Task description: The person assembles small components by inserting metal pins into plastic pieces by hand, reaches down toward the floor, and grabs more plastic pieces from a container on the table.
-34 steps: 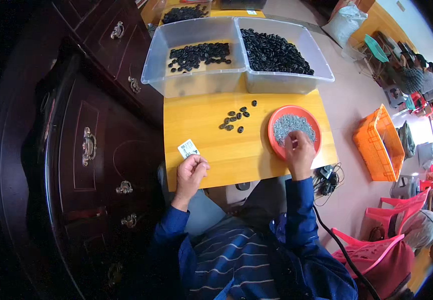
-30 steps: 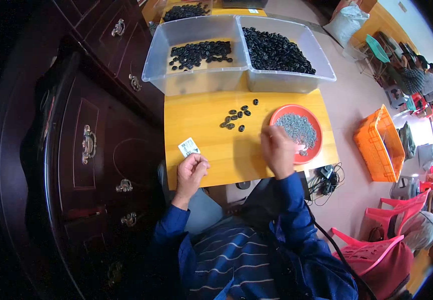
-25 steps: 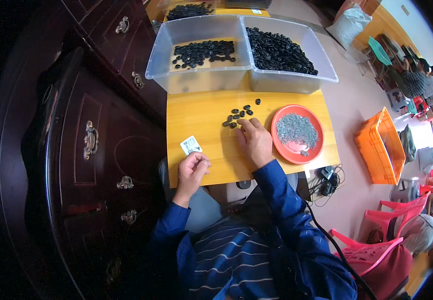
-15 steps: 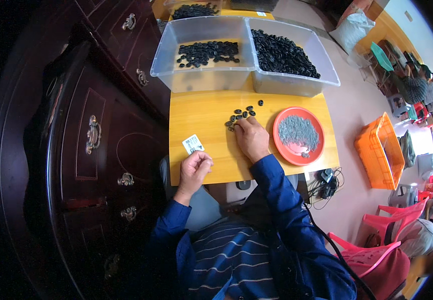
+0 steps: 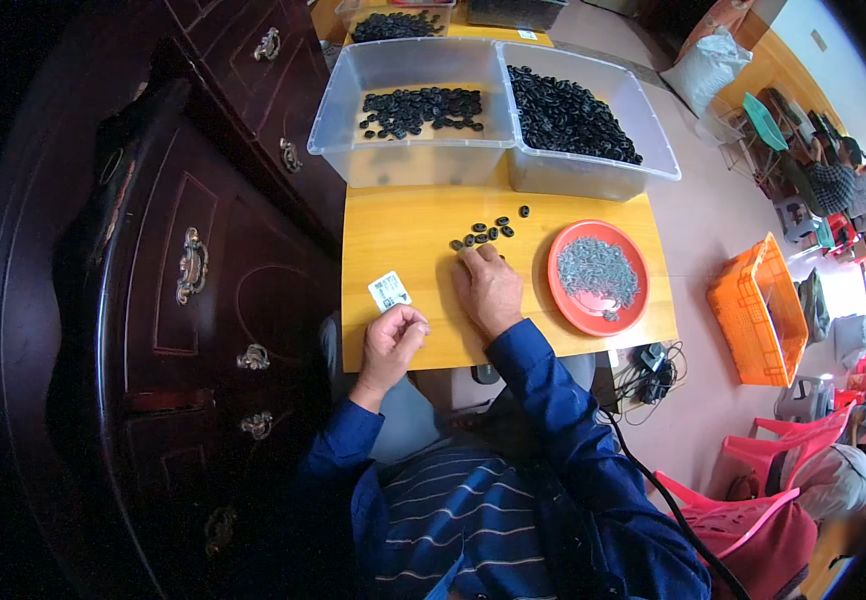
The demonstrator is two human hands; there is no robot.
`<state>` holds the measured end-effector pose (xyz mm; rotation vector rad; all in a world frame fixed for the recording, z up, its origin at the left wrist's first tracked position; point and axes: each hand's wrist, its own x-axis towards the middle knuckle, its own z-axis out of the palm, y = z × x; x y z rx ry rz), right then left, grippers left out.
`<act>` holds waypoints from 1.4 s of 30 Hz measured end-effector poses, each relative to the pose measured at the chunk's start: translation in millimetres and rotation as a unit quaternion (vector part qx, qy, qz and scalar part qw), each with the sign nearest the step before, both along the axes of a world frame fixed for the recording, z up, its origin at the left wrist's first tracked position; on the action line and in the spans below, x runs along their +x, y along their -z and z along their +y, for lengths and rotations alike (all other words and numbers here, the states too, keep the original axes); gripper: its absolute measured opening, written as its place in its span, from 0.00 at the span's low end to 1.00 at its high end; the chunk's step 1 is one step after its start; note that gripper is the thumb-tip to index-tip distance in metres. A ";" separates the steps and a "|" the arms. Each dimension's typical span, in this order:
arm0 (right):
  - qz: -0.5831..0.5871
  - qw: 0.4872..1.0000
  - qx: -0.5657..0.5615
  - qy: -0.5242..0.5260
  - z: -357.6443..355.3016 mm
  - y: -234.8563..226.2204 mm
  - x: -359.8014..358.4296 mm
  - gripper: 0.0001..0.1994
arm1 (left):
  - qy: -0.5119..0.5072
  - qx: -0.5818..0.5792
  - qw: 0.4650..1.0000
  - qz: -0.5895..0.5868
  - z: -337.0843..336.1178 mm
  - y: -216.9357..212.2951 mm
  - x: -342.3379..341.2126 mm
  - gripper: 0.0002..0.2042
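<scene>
The right hand [image 5: 488,290] lies palm down on the yellow table [image 5: 413,225], fingers stretched forward and loosely spread, holding nothing that can be seen. Its fingertips reach a small scatter of black rings [image 5: 483,233] lying loose on the table just ahead of them; the nearest rings touch or almost touch the fingertips, though whether one is pinched under them cannot be told.

The left hand [image 5: 393,338] rests at the near edge of the table, curled into a loose fist with thumb against the forefinger. Whether something small sits inside that fist cannot be told. Just ahead of its knuckles lies a small white card [image 5: 389,291], flat on the table and apart from the hand.

To the right of the right hand, near but not touching, stands a round red plate [image 5: 565,300] holding a heap of small grey bits [image 5: 598,272]. Beyond the loose rings, at the far edge of the table, stand two clear plastic tubs side by side: the left tub [image 5: 353,150] has a thin layer of black rings, the right tub [image 5: 563,175] is heaped much fuller. Left of the left hand is a dark wooden cabinet [image 5: 203,270] with brass handles. Well off to the right, on the floor, sits an orange crate [image 5: 753,320].
</scene>
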<state>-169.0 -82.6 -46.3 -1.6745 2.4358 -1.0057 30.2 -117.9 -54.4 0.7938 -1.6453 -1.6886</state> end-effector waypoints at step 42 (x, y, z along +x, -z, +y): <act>-0.600 0.788 -0.105 -0.089 20.3 9.0 37.3 0.03 | -0.067 0.114 0.987 0.094 -8.6 3.6 6.1 0.03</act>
